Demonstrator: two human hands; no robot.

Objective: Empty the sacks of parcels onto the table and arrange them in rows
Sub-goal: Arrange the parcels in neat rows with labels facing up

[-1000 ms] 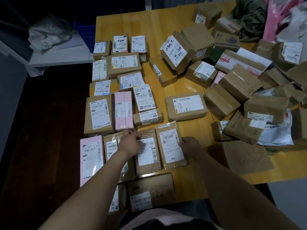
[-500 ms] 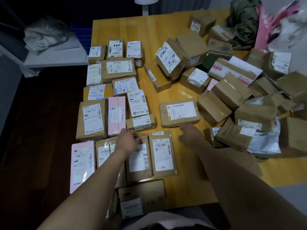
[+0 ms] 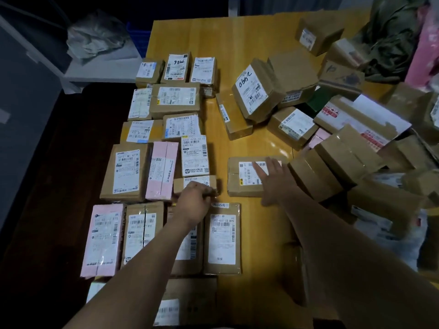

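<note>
On the wooden table (image 3: 237, 46), brown and pink parcels lie in neat rows on the left half. A loose heap of brown boxes (image 3: 337, 138) covers the right half. My left hand (image 3: 193, 200) rests with curled fingers at the near edge of a small flat parcel (image 3: 194, 182) in the rows, above a parcel that my forearm partly hides. My right hand (image 3: 273, 179) lies flat, fingers spread, on a lone brown parcel with a white label (image 3: 244, 176) in the middle of the table.
A green sack (image 3: 389, 39) and pink plastic (image 3: 425, 51) lie at the far right corner. A grey crumpled bag (image 3: 95, 36) sits on a white shelf to the left, beyond the table's left edge. Dark floor lies below that edge.
My right hand left the bottom-row parcel and moved forward onto the lone brown parcel. My left hand shifted slightly forward to the small flat parcel.
</note>
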